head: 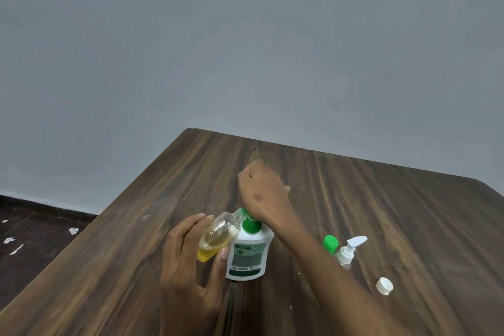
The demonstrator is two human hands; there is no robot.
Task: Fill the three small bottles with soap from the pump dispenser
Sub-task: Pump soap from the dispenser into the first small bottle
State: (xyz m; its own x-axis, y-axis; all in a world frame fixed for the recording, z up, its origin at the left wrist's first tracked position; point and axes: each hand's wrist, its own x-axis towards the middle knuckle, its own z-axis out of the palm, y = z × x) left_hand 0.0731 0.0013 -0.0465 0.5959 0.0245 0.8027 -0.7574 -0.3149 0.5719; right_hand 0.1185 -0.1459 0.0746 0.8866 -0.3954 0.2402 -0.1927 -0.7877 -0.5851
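A white pump dispenser [246,256] with a green pump head stands near the middle of the wooden table [354,199]. My right hand [263,194] lies on top of the pump head with its fingers curled; the pump top is mostly hidden under it. My left hand [188,251] grips a small clear bottle [218,234], tilted, with its open neck at the green nozzle. Yellow soap fills the bottle's lower part. To the right stand a small bottle with a green cap [330,244] and a small clear bottle with a white pump [349,251].
A loose white cap [384,285] lies on the table at the right. The table's left edge runs diagonally, with dark floor [32,240] below it. A plain grey wall [245,49] stands behind the table.
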